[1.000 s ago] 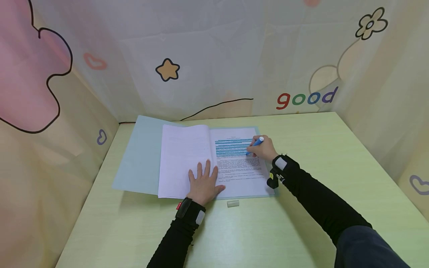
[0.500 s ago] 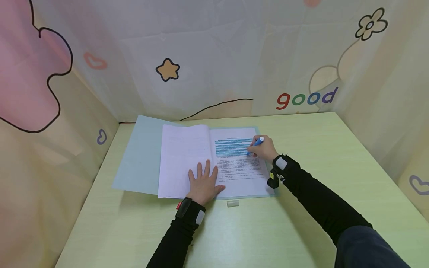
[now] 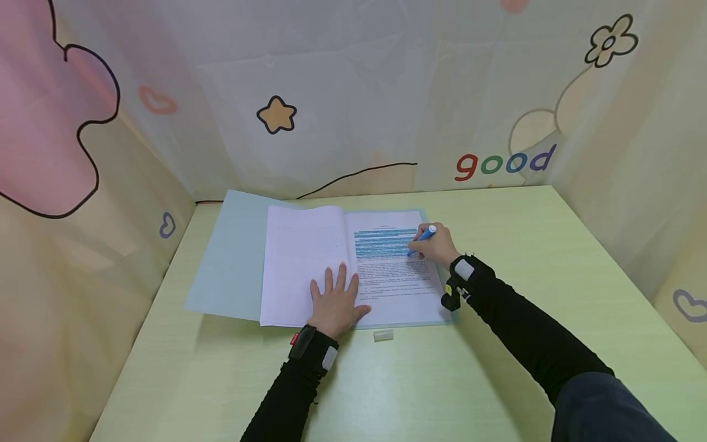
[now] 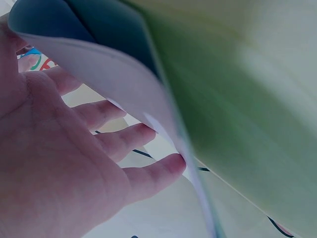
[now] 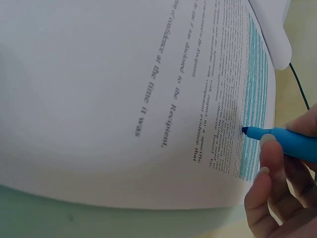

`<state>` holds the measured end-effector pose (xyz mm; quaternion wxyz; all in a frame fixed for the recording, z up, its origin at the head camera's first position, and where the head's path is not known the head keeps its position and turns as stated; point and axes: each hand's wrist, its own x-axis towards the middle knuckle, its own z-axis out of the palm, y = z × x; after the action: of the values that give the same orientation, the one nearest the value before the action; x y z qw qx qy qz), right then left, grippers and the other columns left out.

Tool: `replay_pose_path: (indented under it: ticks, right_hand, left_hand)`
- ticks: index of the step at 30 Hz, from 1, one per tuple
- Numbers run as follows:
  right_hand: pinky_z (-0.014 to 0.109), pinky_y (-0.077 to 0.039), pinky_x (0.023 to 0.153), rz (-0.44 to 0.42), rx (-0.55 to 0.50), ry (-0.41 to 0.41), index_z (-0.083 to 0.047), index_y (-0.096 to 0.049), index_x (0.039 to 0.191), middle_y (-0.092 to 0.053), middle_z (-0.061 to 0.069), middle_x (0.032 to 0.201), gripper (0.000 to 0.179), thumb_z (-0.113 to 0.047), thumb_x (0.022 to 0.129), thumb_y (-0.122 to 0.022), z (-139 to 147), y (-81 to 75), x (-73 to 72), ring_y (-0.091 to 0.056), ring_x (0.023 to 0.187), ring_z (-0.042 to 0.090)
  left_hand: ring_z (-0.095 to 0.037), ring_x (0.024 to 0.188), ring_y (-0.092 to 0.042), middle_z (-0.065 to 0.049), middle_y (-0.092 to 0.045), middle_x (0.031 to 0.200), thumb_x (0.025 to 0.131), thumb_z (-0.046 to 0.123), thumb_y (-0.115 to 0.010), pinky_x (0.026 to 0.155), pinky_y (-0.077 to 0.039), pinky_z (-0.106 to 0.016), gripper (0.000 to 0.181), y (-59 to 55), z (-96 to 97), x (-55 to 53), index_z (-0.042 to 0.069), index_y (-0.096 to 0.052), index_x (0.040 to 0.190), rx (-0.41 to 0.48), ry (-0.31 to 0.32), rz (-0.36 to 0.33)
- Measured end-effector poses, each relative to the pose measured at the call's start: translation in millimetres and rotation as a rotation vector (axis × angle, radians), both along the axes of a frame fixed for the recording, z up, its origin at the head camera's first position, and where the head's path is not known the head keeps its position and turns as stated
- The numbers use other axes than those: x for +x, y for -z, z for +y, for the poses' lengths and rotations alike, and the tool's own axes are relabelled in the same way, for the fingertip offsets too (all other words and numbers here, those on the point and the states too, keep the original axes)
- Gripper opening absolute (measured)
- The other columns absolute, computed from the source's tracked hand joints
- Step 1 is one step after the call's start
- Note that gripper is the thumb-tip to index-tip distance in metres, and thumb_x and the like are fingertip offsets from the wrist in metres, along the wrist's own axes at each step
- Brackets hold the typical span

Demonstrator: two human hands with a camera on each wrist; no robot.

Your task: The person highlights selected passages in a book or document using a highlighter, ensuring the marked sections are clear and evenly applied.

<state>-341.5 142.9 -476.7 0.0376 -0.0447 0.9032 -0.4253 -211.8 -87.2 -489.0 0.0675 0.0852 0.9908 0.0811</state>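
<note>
My right hand pinches a blue highlighter, its dark tip right at a line of print on the right-hand page. Blue marking covers the upper lines of that page, while the lower lines are plain black print. My left hand lies with fingers spread over the lower part of the turned white left page and the fold. In the left wrist view the palm and fingers of the left hand show against the curved paper edge. Both pages belong to an open light-blue folder.
A small grey cap-like piece lies on the pale green table just below the folder's front edge. A patterned curtain stands behind the table and along both sides. The folder's left cover lifts slightly off the table.
The highlighter tip has shifted very slightly to the right along the line. The left hand and the folder have stayed where they were.
</note>
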Motion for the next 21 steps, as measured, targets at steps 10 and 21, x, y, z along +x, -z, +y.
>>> replay_pose_path:
  ticks: [10, 21]
  right_hand:
    - [0.022, -0.039, 0.051, -0.035, 0.008, 0.023, -0.004, -0.055, 0.077, -0.066, 0.016, 0.084, 0.018, -0.015, 0.086, -0.067, 2.4, -0.1, -0.3, -0.064, 0.062, 0.026]
    - [0.022, -0.040, 0.051, -0.037, 0.008, 0.028, -0.004, -0.055, 0.076, -0.066, 0.019, 0.083, 0.019, -0.015, 0.086, -0.067, 3.7, 1.8, -2.8, -0.064, 0.061, 0.025]
  left_hand:
    - [-0.042, 0.147, -0.019, -0.015, -0.022, 0.160, 0.092, 0.053, -0.055, 0.112, -0.019, -0.066, 0.072, -2.0, 0.4, 1.1, 0.014, -0.037, 0.149, -0.022, 0.005, 0.013]
    - [-0.042, 0.147, -0.018, -0.015, -0.022, 0.161, 0.091, 0.053, -0.056, 0.112, -0.019, -0.065, 0.072, -2.9, 0.6, 0.4, 0.014, -0.037, 0.149, -0.024, 0.001, 0.006]
